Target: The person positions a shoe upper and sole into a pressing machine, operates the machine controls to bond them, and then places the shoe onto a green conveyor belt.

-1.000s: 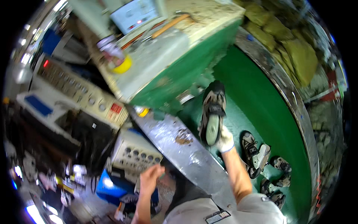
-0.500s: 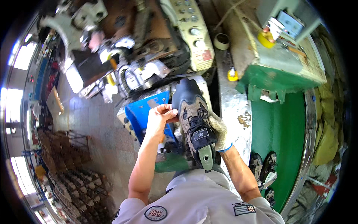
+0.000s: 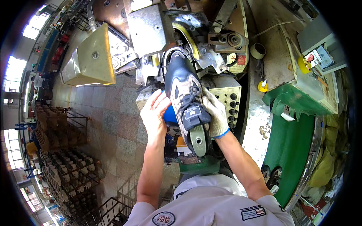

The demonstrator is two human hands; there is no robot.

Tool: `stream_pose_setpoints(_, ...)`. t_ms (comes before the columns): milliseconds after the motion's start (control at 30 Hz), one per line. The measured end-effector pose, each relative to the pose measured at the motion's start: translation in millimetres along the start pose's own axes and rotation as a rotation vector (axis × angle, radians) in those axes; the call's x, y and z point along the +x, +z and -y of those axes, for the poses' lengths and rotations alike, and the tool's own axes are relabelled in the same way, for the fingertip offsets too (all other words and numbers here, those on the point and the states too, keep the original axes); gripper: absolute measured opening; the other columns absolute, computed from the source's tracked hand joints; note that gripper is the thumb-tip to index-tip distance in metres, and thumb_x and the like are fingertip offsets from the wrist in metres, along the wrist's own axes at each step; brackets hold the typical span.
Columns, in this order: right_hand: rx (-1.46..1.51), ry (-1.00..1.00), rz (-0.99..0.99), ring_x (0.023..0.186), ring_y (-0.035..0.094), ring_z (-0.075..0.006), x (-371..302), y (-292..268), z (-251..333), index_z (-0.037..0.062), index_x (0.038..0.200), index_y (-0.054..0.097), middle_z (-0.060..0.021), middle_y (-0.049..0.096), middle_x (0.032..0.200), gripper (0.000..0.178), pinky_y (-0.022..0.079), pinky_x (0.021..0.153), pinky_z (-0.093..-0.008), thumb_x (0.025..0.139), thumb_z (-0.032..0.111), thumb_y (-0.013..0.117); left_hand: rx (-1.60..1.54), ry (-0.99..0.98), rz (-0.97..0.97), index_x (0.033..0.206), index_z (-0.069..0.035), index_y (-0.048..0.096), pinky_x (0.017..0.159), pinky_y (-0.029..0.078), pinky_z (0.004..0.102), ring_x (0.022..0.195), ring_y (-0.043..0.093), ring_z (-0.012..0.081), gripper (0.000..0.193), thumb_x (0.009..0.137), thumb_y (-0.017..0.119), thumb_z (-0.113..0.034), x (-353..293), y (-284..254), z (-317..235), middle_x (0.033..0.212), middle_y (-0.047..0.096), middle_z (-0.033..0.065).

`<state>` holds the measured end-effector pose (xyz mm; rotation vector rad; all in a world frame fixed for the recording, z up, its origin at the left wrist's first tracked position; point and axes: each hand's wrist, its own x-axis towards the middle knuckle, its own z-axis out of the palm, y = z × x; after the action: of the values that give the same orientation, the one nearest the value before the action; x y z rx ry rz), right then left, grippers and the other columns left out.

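A lace-up shoe upper point(image 3: 183, 88), grey-beige with a dark toe and black laces, is stretched over a green shoe last point(image 3: 198, 139). Its toe points away from me and sits inside the curved metal jaws of a machine point(image 3: 151, 32). My right hand point(image 3: 214, 113), in a pale knitted glove with a blue cuff, grips the shoe along its right side. On the left side, my bare left hand point(image 3: 155, 115) is held open beside the shoe, fingers stretched out and close to its edge; whether they touch it I cannot tell.
A yellowish guard box point(image 3: 88, 58) juts out left of the jaws. A panel with black knobs point(image 3: 228, 100) is behind my right hand. Finished-looking shoes point(image 3: 273, 177) lie on a green surface point(image 3: 288, 145) at right. Racks of lasts point(image 3: 68, 165) stand at lower left. A tape roll point(image 3: 258, 51) lies upper right.
The shoe's toe has moved forward into the machine's jaws. My left fingers have gone from pinching near the toe to stretched out. The view has swung left, and the right hand still holds the shoe.
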<state>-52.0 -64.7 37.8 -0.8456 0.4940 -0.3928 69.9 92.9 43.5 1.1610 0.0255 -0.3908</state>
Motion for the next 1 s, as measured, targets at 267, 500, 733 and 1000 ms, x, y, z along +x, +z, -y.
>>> stream_pose_setpoints(267,0.21,-0.044,0.037,0.105,0.063,-0.0155,48,18,-20,-0.0033,0.137,0.055,-0.0095,0.067,0.12,0.044,0.051,0.093,-0.0292,0.1,0.018,0.063,0.104,0.019,0.079,0.133,0.004,0.059,0.086,0.05,0.0258,0.097,0.065,0.0147,0.041,0.096,0.062,-0.014,16,3,31,0.111,0.069,0.01)
stream_pose_setpoints(500,0.174,-0.056,-0.046,0.106,0.063,-0.0162,50,17,-37,-0.0061,0.136,0.056,-0.0105,0.066,0.123,0.045,0.05,0.095,-0.0302,0.1,0.019,0.063,0.136,-0.145,0.177,0.117,0.001,0.066,0.084,0.048,0.0281,0.092,0.061,0.012,0.04,0.107,0.04,-0.029,14,-1,53,0.103,0.069,0.0051)
stream_pose_setpoints(733,-0.078,-0.108,-0.066,0.098,0.064,-0.0124,59,2,-27,-0.0048,0.129,0.062,-0.008,0.07,0.113,0.038,0.051,0.088,-0.0271,0.101,0.022,0.062,0.283,-0.005,0.064,0.108,0.007,0.068,0.081,0.049,0.0312,0.088,0.06,0.0148,0.038,0.106,0.042,-0.021,6,20,63,0.096,0.071,0.0091)
stream_pose_setpoints(1000,0.121,-0.068,-0.126,0.103,0.064,-0.0154,53,14,-59,-0.0053,0.135,0.059,-0.0101,0.068,0.12,0.044,0.051,0.092,-0.029,0.1,0.022,0.063,0.298,-0.055,0.191,0.112,0.007,0.067,0.08,0.049,0.028,0.088,0.06,0.0111,0.035,0.104,0.044,-0.018,23,-13,54,0.1,0.071,0.0065)
